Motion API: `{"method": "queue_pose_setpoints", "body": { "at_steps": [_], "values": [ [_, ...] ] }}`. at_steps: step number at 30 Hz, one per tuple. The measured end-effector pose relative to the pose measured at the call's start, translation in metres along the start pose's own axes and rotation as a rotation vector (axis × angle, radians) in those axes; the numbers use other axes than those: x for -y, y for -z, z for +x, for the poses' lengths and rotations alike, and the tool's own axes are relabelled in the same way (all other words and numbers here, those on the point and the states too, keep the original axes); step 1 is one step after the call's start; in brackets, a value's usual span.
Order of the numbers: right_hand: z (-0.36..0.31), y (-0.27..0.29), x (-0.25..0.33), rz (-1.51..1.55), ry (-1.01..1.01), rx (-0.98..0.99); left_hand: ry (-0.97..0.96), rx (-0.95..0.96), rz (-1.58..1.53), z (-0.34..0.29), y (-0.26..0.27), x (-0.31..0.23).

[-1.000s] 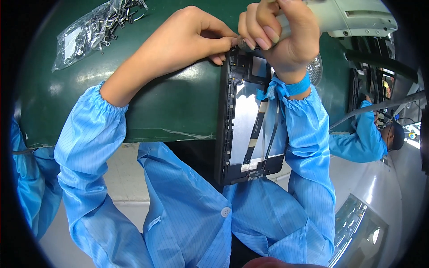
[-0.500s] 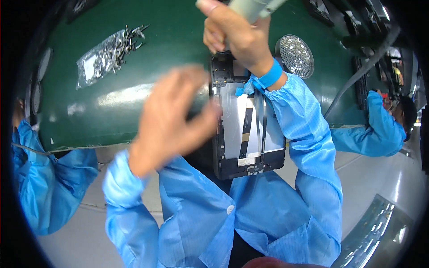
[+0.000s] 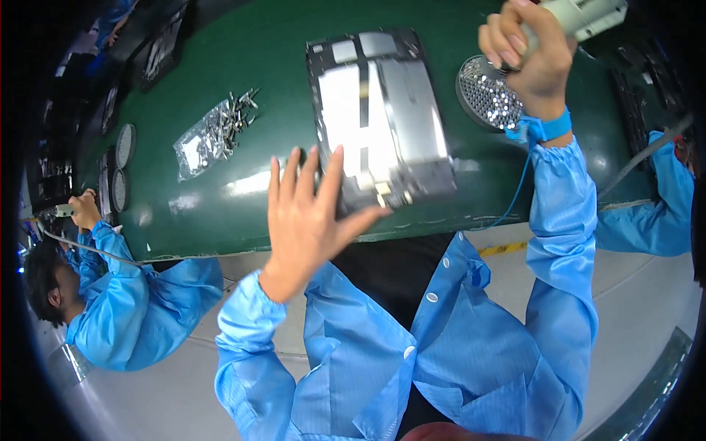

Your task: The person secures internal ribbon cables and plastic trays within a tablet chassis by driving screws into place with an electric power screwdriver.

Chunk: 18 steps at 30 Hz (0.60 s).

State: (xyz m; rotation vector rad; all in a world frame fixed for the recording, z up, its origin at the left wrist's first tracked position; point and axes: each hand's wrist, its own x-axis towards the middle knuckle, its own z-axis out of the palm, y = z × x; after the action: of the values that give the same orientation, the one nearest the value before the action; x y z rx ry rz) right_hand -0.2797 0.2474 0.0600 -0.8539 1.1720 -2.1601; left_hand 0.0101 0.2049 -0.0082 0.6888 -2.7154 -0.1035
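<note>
An opened tablet, black-framed with bright silver panels inside, lies slightly slanted and a little blurred on the green table. My left hand is open with fingers stretched out, its thumb and index finger by the tablet's near left corner. Whether it touches the frame I cannot tell. At the upper right, my right hand is closed around a pale grey-green electric screwdriver, raised away from the tablet. Its tip is hidden. Under that hand stands a round dish of small shiny screws.
A clear plastic bag with small metal parts spilling from it lies left on the green table. Round dishes stand farther left. A blue wrist strap trails a cord. Co-workers in blue sit on both sides; a grey cable hangs right.
The tablet has gone from the near table edge to farther onto the table. My right hand has moved right with the screwdriver, off the tablet. My left hand now lies spread beside it.
</note>
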Motion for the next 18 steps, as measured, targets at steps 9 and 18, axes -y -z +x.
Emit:
{"method": "queue_pose_setpoints", "body": {
  "at_steps": [9, 18],
  "values": [
    [0.020, 0.069, 0.019, 0.038, 0.148, -0.158, -0.095, -0.307, 0.044, 0.170, -0.065, 0.110],
    [0.001, 0.079, -0.008, -0.076, 0.083, 0.124, 0.254, -0.193, 0.009, 0.267, -0.117, 0.143]
  ]
}}
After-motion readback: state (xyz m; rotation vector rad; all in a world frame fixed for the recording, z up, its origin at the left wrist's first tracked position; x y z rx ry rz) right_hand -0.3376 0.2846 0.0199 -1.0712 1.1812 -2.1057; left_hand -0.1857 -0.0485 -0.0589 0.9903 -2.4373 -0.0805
